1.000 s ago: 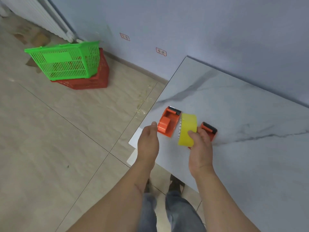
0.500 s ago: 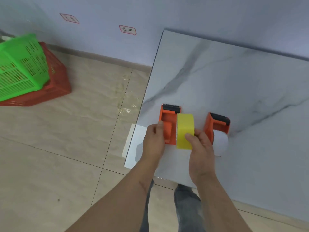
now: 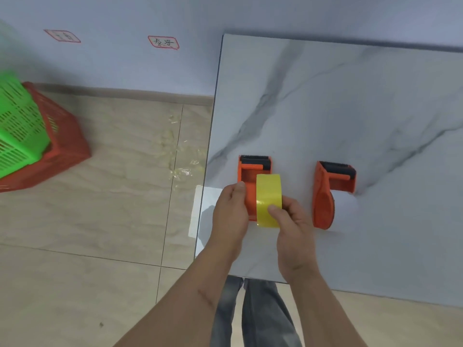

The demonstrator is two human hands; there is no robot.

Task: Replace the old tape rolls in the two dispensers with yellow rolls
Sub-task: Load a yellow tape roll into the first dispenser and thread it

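Two orange tape dispensers lie on a white marble-patterned table near its left front corner. The left dispenser is gripped at its left side by my left hand. My right hand pinches a yellow tape roll standing on edge against that dispenser's right side, thumb on the roll's face. The right dispenser lies apart to the right, with a pale white roll in it, hard to make out against the table.
A green basket rests on a red basket on the tiled floor at far left. Crumpled clear tape scraps lie on the floor beside the table. A white sheet sticks out under the table's left edge. Wall behind.
The view has swung right and closer to the table. My left hand has closed onto the left dispenser and the yellow roll has come up against its side.
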